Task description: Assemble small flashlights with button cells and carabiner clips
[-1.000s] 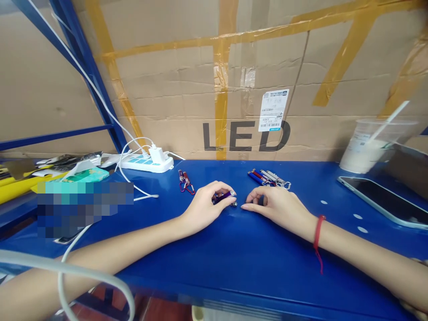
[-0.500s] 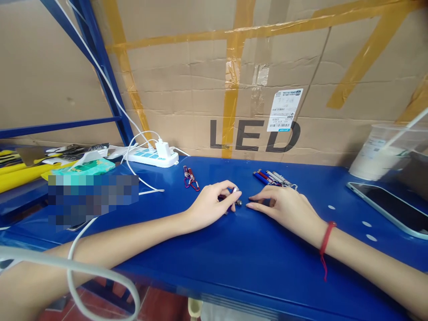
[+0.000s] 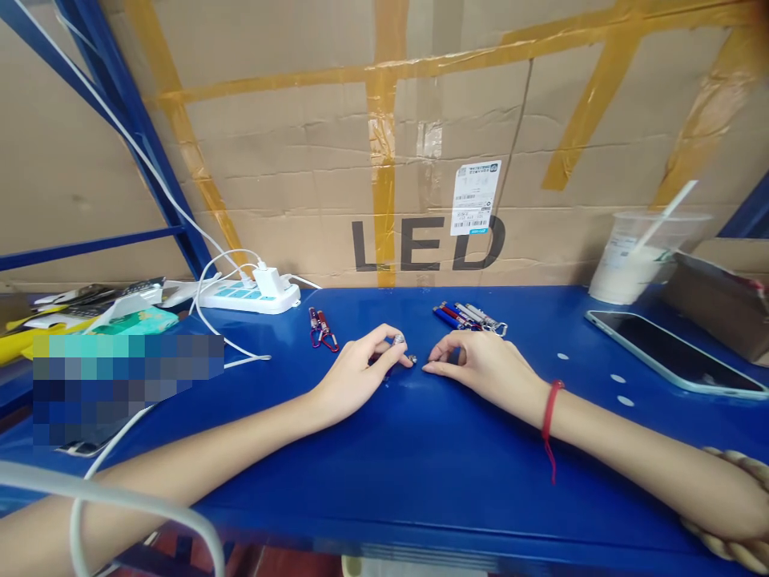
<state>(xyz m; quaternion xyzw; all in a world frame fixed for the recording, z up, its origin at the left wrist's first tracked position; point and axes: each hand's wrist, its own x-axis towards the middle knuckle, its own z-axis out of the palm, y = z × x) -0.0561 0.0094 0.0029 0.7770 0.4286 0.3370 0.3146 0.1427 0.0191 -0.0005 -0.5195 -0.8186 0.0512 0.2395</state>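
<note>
My left fingers pinch the silver-ended tube, tipped steeper than a second ago, so I'm turning it. My right fingers curl slightly apart, apparently empty.

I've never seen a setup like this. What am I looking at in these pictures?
There is no machine here: these are a person's bare hands, seen from one camera worn on the head, looking forward and down. The left hand holds a small silver-tipped item, mostly hidden. The right hand is curled nearby; I can't make out anything in it. On the blue table lie two small reddish tubes with hooks, a bunch of slim coloured sticks, a phone, a cup and a power strip.
</note>
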